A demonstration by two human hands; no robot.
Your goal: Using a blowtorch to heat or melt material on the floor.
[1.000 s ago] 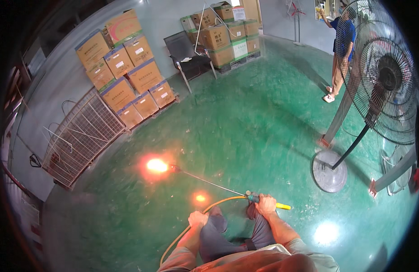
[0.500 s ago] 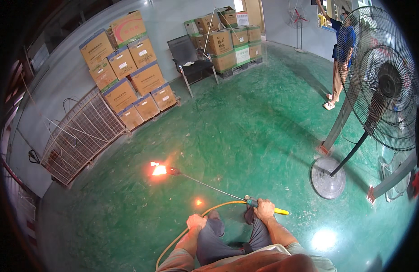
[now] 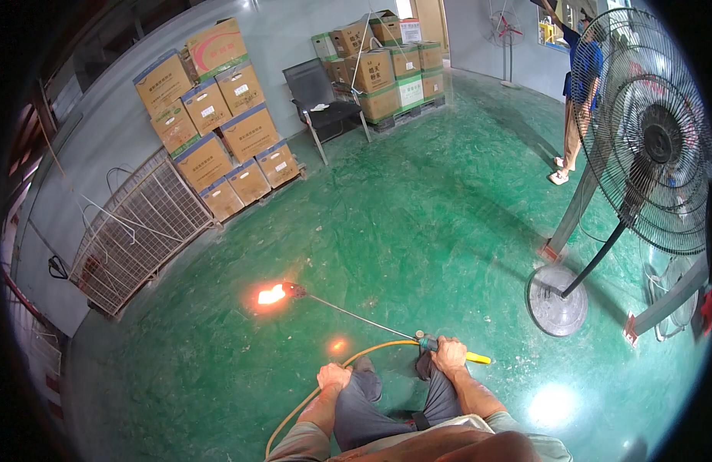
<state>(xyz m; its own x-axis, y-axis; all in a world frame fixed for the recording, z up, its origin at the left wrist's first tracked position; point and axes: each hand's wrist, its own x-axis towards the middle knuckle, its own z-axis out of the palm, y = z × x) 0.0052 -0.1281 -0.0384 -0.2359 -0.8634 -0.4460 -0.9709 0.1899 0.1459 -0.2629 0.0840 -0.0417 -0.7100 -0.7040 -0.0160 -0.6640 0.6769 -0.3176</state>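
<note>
A gas torch (image 3: 364, 316) with a long thin metal tube slants across the lower middle, and bright orange flame (image 3: 271, 295) burns at its burner head (image 3: 295, 290). My right hand (image 3: 450, 355) is closed around its grip, just behind the teal valve part (image 3: 427, 343). The yellow end (image 3: 478, 359) sticks out on the hand's right side. An orange-yellow hose (image 3: 379, 347) curves from the torch toward the lower left. My left hand (image 3: 334, 376) is at my left knee with its fingers curled. The hose passes behind or through that hand; whether it is gripped is hidden.
Stacked cartons (image 3: 206, 108) and a wire mesh cage (image 3: 140, 231) line the left wall. A black chair (image 3: 329, 108) and a pallet of boxes (image 3: 379, 77) stand at the back. At the right are a large pedestal fan (image 3: 656, 138), a grey post (image 3: 575, 208) and a person (image 3: 583, 77).
The flame has become smaller and has lost its separate upper tongue. The person at the back right has shifted slightly with one arm raised. My hands and the torch have hardly moved.
</note>
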